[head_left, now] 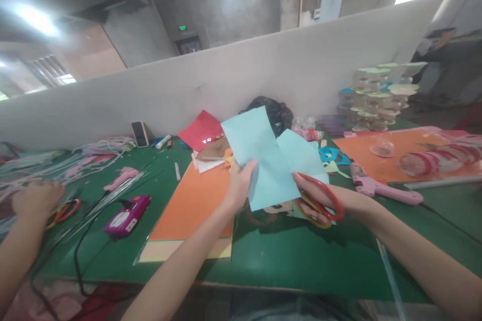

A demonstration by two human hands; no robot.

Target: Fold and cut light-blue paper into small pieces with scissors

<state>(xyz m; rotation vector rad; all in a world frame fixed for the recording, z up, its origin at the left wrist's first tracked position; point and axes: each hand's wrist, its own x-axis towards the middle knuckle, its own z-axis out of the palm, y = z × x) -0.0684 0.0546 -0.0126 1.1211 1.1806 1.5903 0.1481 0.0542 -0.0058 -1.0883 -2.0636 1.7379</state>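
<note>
My left hand (242, 183) pinches the left edge of a light blue paper sheet (259, 155) and holds it up above the green table. A second light blue piece (304, 156) shows behind it on the right. My right hand (314, 200) is closed around scissors with red and yellow handles (333, 203), near the sheet's lower right corner. The scissor blades are hidden. Under my left forearm lies a stack of orange paper (192, 200). Behind the blue sheet are a red sheet (201, 130) and a black plastic bag (273, 113).
Another person's hand (39, 199) is at the far left beside other scissors (67, 210). A purple box (128, 216), pink glue guns (387, 191) (122, 179), a phone (140, 134) and a striped bottle (440, 158) lie around the green table (278, 266). A white partition (226, 70) stands behind.
</note>
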